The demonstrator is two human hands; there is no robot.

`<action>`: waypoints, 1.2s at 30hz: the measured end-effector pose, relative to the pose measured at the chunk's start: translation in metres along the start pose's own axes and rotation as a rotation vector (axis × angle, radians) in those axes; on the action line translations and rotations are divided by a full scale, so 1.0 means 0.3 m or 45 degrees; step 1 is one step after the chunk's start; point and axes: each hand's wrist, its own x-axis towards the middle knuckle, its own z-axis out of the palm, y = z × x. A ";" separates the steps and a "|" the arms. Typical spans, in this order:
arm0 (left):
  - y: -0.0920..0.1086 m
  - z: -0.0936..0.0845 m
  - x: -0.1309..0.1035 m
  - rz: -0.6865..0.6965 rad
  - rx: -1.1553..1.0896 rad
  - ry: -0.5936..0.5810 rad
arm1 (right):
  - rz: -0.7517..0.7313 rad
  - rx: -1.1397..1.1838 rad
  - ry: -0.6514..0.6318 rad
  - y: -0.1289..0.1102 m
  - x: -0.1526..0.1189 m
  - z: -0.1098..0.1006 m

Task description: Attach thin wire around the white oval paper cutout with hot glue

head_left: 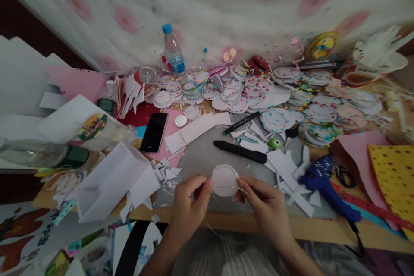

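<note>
Between my two hands I hold a round white foam disc (224,182) above the table's front edge. My left hand (194,196) pinches its left rim between thumb and fingertips. On the opposite rim, my right hand (260,196) pinches the disc in the same way. A thin pale thread (214,232) hangs in a loop below the disc, and a strand lies across the disc's face near its lower part. Just beyond the disc lies a thick black pen-like tool (239,152), with a slimmer dark pen (241,123) behind it.
Many bead-trimmed discs (278,119) are heaped along the back. A blue glue gun (333,189) lies at right among white scraps (289,168). At left are a phone (154,133), a white folded box (108,181) and a clear bottle (42,155). A blue-capped bottle (174,49) stands behind.
</note>
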 end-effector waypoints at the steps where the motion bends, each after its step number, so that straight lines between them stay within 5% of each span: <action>1: 0.002 0.004 0.000 -0.055 -0.054 -0.024 | -0.015 -0.002 0.015 -0.001 -0.002 0.001; 13: -0.018 -0.003 0.018 -0.517 -0.599 -0.257 | 0.024 0.086 0.011 0.026 -0.009 0.009; 16: -0.032 -0.004 0.022 -0.504 -0.524 -0.264 | 0.096 0.158 -0.002 0.040 -0.007 0.010; 19: -0.030 0.009 0.027 -0.387 -0.468 -0.110 | 0.132 0.211 -0.014 0.052 -0.005 0.015; 26: -0.046 0.047 0.021 -0.399 -0.720 0.040 | 0.241 0.328 -0.093 0.045 0.002 0.036; 36: -0.049 0.017 0.014 -0.402 -0.733 -0.050 | 0.296 0.334 -0.272 0.005 0.029 -0.002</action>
